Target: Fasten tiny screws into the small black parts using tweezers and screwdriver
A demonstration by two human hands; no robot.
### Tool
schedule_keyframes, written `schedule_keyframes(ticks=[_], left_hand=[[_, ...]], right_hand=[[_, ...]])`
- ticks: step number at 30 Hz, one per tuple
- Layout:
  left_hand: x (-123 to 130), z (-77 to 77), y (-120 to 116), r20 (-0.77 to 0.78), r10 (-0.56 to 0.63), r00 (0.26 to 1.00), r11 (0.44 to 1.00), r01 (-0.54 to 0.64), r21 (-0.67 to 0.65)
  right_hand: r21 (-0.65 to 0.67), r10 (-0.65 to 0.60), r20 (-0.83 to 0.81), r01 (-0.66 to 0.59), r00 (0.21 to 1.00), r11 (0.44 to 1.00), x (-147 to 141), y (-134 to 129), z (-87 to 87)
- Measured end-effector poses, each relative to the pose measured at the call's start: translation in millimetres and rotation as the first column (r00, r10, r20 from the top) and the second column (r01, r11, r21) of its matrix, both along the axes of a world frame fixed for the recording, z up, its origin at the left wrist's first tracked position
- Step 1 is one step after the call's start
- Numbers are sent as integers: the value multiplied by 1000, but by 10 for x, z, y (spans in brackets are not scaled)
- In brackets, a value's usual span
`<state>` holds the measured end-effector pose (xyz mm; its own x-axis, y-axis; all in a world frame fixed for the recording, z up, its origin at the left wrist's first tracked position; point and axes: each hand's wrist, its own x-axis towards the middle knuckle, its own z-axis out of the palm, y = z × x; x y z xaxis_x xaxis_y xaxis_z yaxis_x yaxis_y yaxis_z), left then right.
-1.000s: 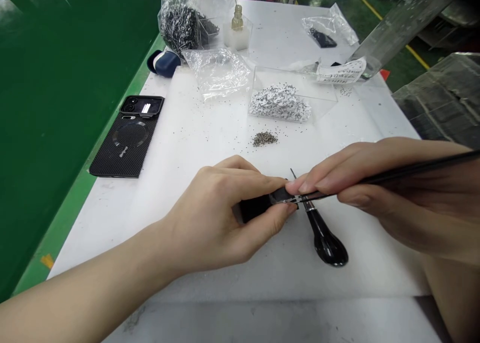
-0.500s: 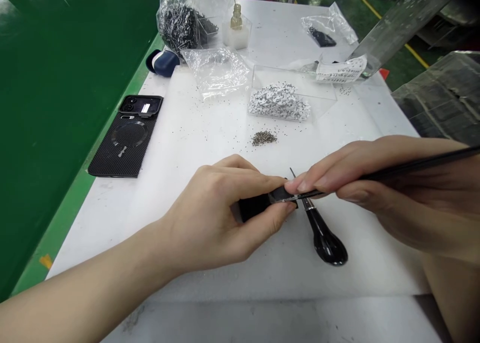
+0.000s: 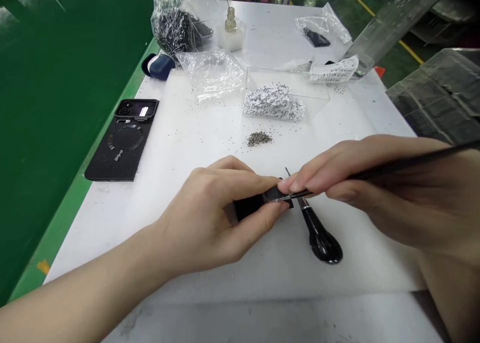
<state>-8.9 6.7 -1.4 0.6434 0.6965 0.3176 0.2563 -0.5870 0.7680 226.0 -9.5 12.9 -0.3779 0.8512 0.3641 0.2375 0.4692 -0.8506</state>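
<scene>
"What's on my screen from your end?"

"I'm looking down on a long white plastic-topped bench point(image 3: 86, 243), with a glossy green floor point(image 3: 63, 133) running along its left side."

"What's at the far end?"

"A clear plastic bag of dark parts point(image 3: 176, 28), a crumpled clear bag point(image 3: 210, 75), and a clear acrylic tray point(image 3: 288, 75) holding a heap of small black-and-white parts point(image 3: 273, 102). There's also a small amber glass bottle point(image 3: 230, 20) standing in a clear block."

"And closer in?"

"A black carbon-weave phone case point(image 3: 120, 148) lies near the bench's left edge, with a navy earbud case point(image 3: 159, 67) beyond it. A small heap of grey metal bits point(image 3: 259, 139) sits on the white surface, just ahead of my hands."

"Where are the hands?"

"Both are low over the bench, close together. My left hand point(image 3: 210, 218) is clenched, pinching a small black piece point(image 3: 251, 205) between thumb and fingers, so the piece is held above the bench. My right hand point(image 3: 405, 193) is grasping slender black tweezers point(image 3: 412, 165), and their tips are at the piece's end. A black-handled steel awl point(image 3: 320, 245) lies just below, its shaft running under my right fingers. I can't tell whether the tips are holding anything."
</scene>
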Motion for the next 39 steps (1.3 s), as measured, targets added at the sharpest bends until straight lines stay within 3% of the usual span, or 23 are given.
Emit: schedule_keyframes(ticks=[32,39], left_hand=[[-13,15,-6,-5,-17,1000,1000,17,-1],[-19,15,-4,-13,-19,1000,1000,19,-24]], right_hand=[[-11,-40,12,40,999,999,-25,-8,13],[-22,21,11,-21,1000,1000,1,0,11]])
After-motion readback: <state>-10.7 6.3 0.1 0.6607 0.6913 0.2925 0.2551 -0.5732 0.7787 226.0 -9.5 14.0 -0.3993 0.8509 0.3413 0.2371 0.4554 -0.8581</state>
